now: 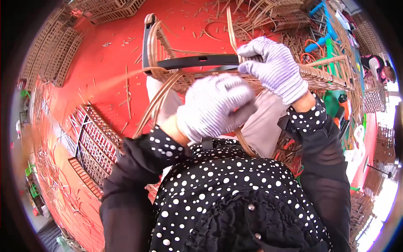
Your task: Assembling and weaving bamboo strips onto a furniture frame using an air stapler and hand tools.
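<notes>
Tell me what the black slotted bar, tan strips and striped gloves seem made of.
Black slotted bar: smooth painted metal or hard plastic; its even surface fits both. Tan strips: smooth, probably synthetic rattan, possibly natural cane, judging by their slender, bending lengths. Striped gloves: likely matte knitted fabric, given the fine ribbing and close fit.

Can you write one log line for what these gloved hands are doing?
left hand: blurred, grip unclear | right hand: at dark bar and tan strand | surroundings: red floor, scattered strips
</notes>
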The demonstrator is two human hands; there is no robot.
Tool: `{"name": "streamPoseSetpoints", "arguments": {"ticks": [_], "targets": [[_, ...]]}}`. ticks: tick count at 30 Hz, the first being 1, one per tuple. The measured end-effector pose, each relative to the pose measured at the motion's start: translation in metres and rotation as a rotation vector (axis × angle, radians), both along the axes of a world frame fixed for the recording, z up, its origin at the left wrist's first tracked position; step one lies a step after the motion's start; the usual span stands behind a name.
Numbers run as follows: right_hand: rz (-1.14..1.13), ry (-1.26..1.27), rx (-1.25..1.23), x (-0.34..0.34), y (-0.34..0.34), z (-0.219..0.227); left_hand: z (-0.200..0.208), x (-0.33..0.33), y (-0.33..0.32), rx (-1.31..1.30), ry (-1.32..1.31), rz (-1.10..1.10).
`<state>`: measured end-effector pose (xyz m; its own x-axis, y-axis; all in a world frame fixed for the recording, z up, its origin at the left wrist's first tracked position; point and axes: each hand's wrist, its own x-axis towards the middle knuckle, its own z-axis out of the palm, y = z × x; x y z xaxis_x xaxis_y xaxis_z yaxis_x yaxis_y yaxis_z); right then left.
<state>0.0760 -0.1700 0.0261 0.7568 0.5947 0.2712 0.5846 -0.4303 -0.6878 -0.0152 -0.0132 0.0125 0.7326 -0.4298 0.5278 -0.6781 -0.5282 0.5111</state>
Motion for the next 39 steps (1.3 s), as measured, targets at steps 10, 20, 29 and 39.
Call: {"name": "streamPoseSetpoints", "arguments": {"ticks": [10,20,29,39], "targets": [[-0.020,0.134,-0.062,0.000,0.005,0.009,-0.019,-0.005,-0.007,-0.920,1.010,0.173],[0.020,-0.015,-0.029,0.000,0.001,0.004,-0.011,0.007,-0.020,-0.912,1.107,0.233],[0.087,-0.277,-0.095,-0.004,-0.006,-0.008,0.049,0.008,0.005,-0.006,0.352,0.288],[0.044,-0.411,-0.037,-0.018,0.002,-0.007,0.007,0.100,0.043,0.241,0.217,0.190]]}}
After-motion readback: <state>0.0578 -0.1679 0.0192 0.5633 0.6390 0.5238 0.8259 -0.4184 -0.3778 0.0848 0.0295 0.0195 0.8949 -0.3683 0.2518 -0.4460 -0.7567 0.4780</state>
